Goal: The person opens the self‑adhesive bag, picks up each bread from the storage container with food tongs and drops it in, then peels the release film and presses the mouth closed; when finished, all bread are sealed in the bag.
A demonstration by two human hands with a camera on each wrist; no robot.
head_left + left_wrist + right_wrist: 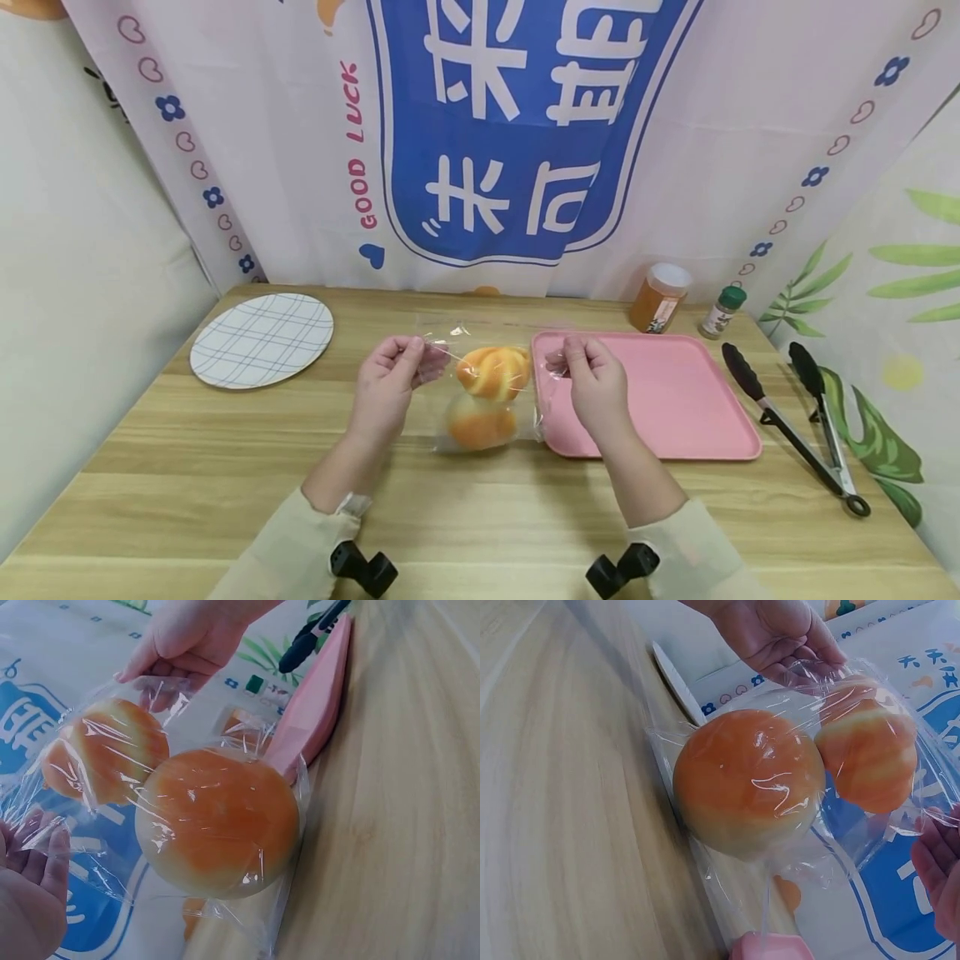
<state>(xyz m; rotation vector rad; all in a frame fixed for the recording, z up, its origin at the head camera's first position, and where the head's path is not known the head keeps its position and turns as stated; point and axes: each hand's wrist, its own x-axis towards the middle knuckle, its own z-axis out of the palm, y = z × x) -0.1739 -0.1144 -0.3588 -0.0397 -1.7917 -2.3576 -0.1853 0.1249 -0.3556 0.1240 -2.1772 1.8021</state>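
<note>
Clear plastic bag (471,333) held up over the middle of the counter (480,517), stretched between left hand (386,383) and right hand (600,387), pinched between thumb and fingers of each at upper left and upper right. Cannot tell if touching the counter at the bottom. To the bag's right, pink tray (675,400), overlapped at its left edge in the head view. Along the counter's right edge, black-tipped tongs (798,450), arms apart. At the back left corner, checked plate (262,342). Inside the bag, 2 breads: round bun (482,423) lower than the hands, twisted roll (493,372) just above, level between them. By the back edge, amber jar (654,302); near the back right corner, green-capped shaker (723,312).
</note>
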